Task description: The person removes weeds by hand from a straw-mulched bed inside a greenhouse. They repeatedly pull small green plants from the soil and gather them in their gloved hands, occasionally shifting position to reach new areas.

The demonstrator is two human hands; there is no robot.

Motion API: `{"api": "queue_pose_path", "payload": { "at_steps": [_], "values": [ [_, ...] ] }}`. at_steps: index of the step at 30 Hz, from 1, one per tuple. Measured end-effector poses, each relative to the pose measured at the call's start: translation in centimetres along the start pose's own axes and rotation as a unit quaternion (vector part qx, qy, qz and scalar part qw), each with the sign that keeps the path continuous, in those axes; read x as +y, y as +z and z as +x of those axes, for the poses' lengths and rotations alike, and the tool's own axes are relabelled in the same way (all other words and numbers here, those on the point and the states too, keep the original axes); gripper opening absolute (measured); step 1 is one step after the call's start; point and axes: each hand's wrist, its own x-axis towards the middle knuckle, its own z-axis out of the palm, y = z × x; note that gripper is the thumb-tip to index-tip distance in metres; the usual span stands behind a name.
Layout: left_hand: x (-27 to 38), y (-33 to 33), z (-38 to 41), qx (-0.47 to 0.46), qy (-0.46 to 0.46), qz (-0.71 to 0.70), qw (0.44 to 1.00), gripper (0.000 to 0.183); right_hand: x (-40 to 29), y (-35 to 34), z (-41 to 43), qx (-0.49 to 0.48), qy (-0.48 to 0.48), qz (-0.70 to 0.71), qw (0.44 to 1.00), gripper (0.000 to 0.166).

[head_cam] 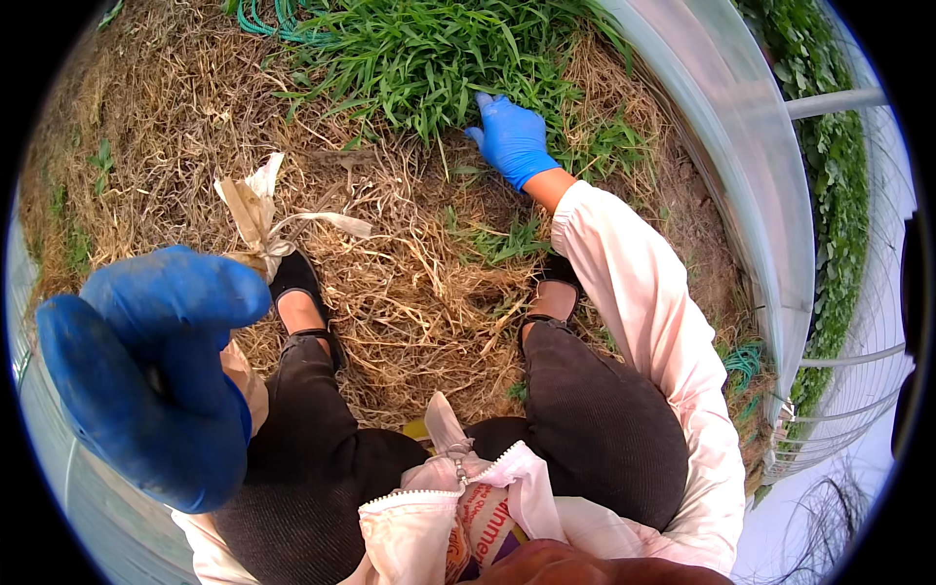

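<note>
My right hand [514,140], in a blue glove, reaches to the near edge of a dense clump of green grass [439,62]. Its thumb and forefinger are spread, with nothing visible between them; the other fingers are partly hidden. Close to the camera at the left is my left hand [153,373], in a soiled blue glove with bent fingers. Whether it holds anything is not visible. Just beyond it, pale cloth strips [252,212] are knotted together above my left shoe [296,281]. A narrow, dark flat piece [347,157], perhaps a tool blade, lies on the straw.
Dry straw [409,285] covers the ground between my feet. Along the right side curves a plastic-film wall [760,161], with a metal pipe [837,102] and leafy plants [833,212] beyond. Green cord [281,25] lies at the top; another bundle of green cord [744,363] sits by the wall.
</note>
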Motion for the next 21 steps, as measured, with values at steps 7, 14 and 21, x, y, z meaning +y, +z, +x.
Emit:
{"api": "queue_pose_path", "payload": {
  "at_steps": [7,14,21],
  "values": [
    [-0.1,-0.3,0.4,-0.024,-0.007,-0.011,1.0,0.055,1.0,2.5,3.2,0.056,0.001,0.039,0.998,0.022],
    [-0.1,-0.8,0.8,-0.04,-0.001,-0.034,0.999,0.055,0.6,3.3,3.7,0.093,0.022,0.108,0.989,0.021],
    [-0.6,-1.3,0.9,-0.026,0.022,-0.02,0.999,0.053,0.9,3.2,2.1,0.063,0.047,0.154,0.985,0.018]
  ]
}}
